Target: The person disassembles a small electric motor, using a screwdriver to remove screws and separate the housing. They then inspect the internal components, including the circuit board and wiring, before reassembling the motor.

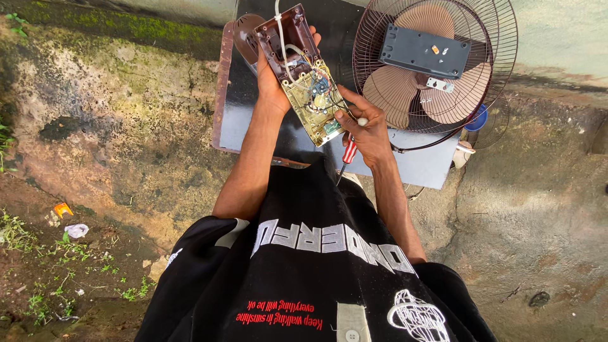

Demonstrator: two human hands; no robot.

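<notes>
From the head camera, looking straight down over the person's black shirt, both arms reach out above a small dark table [418, 166] that stands on mossy, stained concrete. The left hand [271, 79] is wrapped around the back of an opened brown control housing [304, 69], holding it tilted up over the table's near edge so the inside faces the camera. A yellowish circuit board [315, 104] fills its lower half, with white wires [284, 38] running up and out past the top of the picture. The right hand [367, 130] is closed on a red-and-white-handled screwdriver [349, 150], shaft pointing down toward the shirt, while its fingertips press at the board's lower right corner. Whether the thumb grips a part there or only steadies the board, I cannot make out from here.

Toward the table's far right corner lies a fan head [434, 63] in its wire guard, pale blades showing, with a dark rectangular cover plate [423, 49] resting on the grille. A second, smaller grille and something blue sit just beyond the right edge.

It looks to me like the inspection stage of opening the fan's control box: the board is exposed and being probed. The next move would seem to call for turning the screwdriver tip-up while the left hand keeps the housing steady.
</notes>
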